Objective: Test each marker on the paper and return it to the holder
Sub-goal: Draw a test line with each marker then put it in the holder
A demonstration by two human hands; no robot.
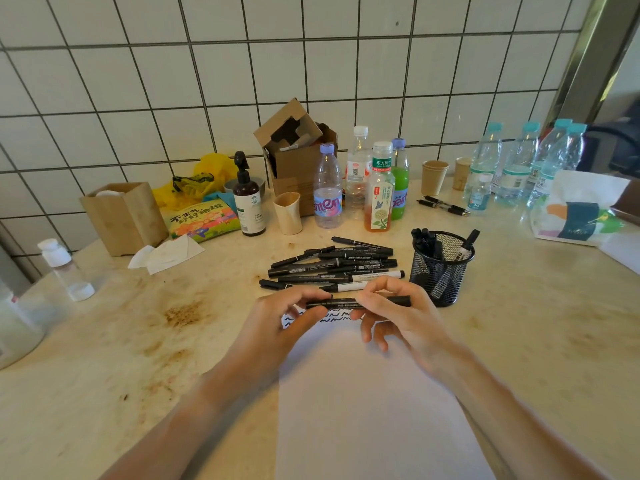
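A black marker (pixel 341 302) lies level between both hands above the top of the white paper (pixel 367 403). My left hand (pixel 280 320) pinches its left end, and my right hand (pixel 394 311) grips its right part. Black squiggles (pixel 334 318) run along the paper's top edge. A pile of several black markers (pixel 332 266) lies just beyond my hands. The black mesh holder (pixel 441 271) stands to the right of the pile with several markers in it.
Bottles (pixel 327 188), a soap dispenser (pixel 247 199), paper cups (pixel 434 176), a cardboard box (pixel 298 150) and a wooden box (pixel 123 216) line the tiled wall. Two pens (pixel 443 204) lie behind the holder. Tissues (pixel 166 254) sit left, a bag (pixel 581 209) right.
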